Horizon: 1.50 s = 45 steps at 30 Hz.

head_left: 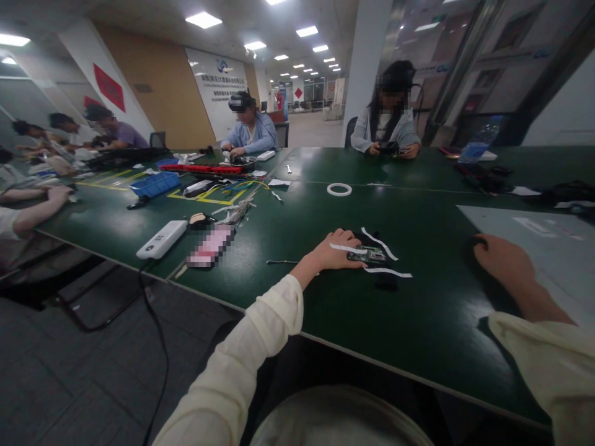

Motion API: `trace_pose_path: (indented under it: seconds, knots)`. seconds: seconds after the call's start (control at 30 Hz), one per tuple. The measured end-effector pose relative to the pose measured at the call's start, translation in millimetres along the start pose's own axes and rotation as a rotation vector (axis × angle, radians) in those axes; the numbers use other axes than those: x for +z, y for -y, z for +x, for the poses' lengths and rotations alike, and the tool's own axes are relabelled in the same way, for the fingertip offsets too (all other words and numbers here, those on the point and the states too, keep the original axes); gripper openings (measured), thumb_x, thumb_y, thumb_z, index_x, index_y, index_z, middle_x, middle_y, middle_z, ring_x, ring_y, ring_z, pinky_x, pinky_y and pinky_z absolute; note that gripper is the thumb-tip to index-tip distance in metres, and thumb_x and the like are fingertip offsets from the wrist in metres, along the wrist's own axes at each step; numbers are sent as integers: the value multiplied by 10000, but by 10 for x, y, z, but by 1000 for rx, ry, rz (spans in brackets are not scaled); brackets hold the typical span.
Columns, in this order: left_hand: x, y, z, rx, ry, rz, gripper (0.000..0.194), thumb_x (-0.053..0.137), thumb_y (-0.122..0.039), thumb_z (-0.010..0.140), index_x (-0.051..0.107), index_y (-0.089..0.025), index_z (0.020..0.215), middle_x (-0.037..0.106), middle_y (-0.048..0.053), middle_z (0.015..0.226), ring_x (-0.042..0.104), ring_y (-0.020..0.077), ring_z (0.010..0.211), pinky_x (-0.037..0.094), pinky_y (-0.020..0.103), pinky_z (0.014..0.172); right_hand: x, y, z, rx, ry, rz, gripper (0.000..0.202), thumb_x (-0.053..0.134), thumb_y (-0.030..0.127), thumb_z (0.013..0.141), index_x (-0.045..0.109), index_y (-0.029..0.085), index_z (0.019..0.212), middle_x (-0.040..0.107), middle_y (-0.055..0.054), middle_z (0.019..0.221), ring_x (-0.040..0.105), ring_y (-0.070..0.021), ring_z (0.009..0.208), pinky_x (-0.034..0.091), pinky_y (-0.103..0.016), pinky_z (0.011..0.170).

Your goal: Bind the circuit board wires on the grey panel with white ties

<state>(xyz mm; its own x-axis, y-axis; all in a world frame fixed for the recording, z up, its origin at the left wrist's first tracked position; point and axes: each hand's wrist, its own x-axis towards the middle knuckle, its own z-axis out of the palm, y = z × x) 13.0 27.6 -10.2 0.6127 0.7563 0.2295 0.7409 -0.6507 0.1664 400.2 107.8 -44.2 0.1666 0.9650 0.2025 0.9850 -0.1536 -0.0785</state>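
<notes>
My left hand [338, 249] grips the left end of a small green circuit board [375, 254] on the dark green table, fingers over its far side and thumb along the near side. One white strip [346, 248] lies across the hand and the board's left part. Another white strip [380, 243] slants past the board's far right corner, and a third [389, 272] runs along its near edge. Dark pieces lie around and partly under the board. My right hand [504, 266] is curled closed at the left edge of a grey sheet [525, 238]; what it holds, if anything, is hidden.
Beyond the board lies a white ring [339, 189], perhaps a tape roll. A thin metal tool [281, 262] is left of my hand. Further left are a pink phone [211, 246], a white power bank [162, 240] and a blue bin [155, 184]. Several people sit around the tables.
</notes>
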Motion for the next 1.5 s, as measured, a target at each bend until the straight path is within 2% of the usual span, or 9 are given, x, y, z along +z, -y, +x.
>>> trace_pose_path:
  seconds: [0.33,0.57,0.73,0.9,1.2,1.33,1.43,1.5]
  knots:
    - [21,14,5,14,-30,16,470,552,-552,765,534,-207,1084,506,63,1046,461,210,954,409,341,786,-44,49,-47,-19,-18,118,434,324,290,878,540,143,1223,587,-171,1161,562,-277,1002,402,-350,822]
    - [-56,-1,9,20,-110,20,476,602,-530,734,538,-205,1076,514,59,1068,456,216,981,398,358,826,-123,349,-242,-65,2,316,424,301,298,894,582,176,1186,609,-106,1140,555,-250,1022,389,-331,881]
    - [-114,0,23,17,-208,-9,491,640,-515,702,547,-195,1063,515,66,1088,443,228,1011,391,372,868,-160,623,-444,-180,-18,446,395,329,314,882,625,197,1117,635,-58,1095,567,-238,1007,400,-353,898]
    - [-179,-19,34,-7,-299,-101,458,611,-501,735,549,-194,1069,530,71,1064,461,228,1001,390,386,888,-246,861,-665,-301,18,536,384,338,329,880,637,204,1086,654,-41,1054,589,-221,968,422,-357,882]
    - [-246,18,40,-44,-448,-120,440,619,-460,742,547,-193,1084,526,65,1063,451,228,1024,395,371,879,-353,1104,-902,-442,75,596,363,341,312,890,653,202,1037,683,-32,934,622,-210,815,456,-365,811]
    - [-247,25,56,-35,-503,-126,434,657,-433,715,561,-185,1058,540,63,1030,465,224,994,393,374,869,-402,1261,-1084,-613,119,678,340,354,291,894,655,201,1021,667,-43,1020,610,-213,939,445,-358,865]
    - [-258,28,57,-38,-502,-124,415,655,-410,719,564,-183,1055,539,64,1040,465,225,997,391,372,872,-463,1402,-1264,-757,178,732,320,365,277,900,652,197,1019,666,-52,1015,610,-203,952,450,-360,877]
    - [-263,36,54,-45,-497,-121,408,655,-390,721,563,-188,1063,536,64,1041,463,227,997,393,374,870,-508,1493,-1390,-862,203,746,303,383,268,900,646,194,1031,645,-60,1079,584,-197,1023,429,-370,925]
